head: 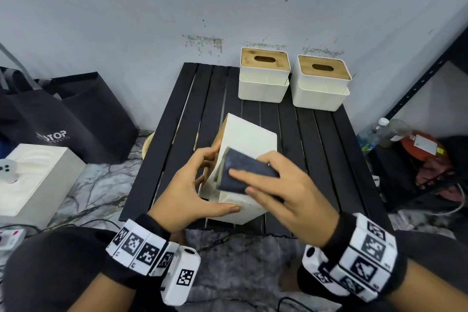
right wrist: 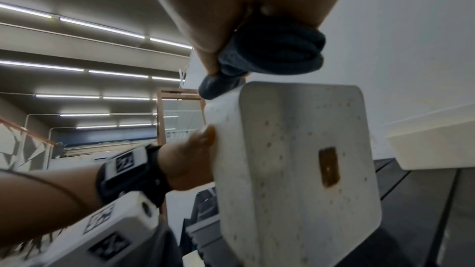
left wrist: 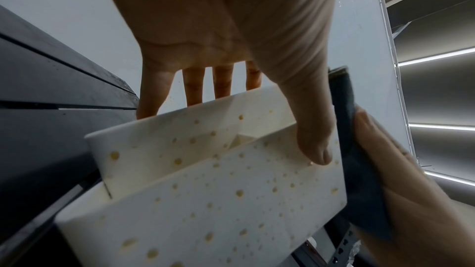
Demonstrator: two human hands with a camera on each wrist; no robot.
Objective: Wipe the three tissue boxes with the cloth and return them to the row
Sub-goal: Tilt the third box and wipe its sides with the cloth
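Observation:
Two white tissue boxes with wooden lids stand side by side at the back of the black slatted table, the middle box and the right box. The third box is tilted above the table's front. My left hand grips it, thumb on the near side and fingers behind. Brown speckles cover its white walls, and its base bears a brown patch. My right hand holds a folded dark blue cloth against the box's upper face, the cloth bunched under the palm.
Black bags and a white case lie on the floor at left, with a power strip. A dark metal shelf at right holds a bottle and clutter. The back-left of the table beside the middle box is bare.

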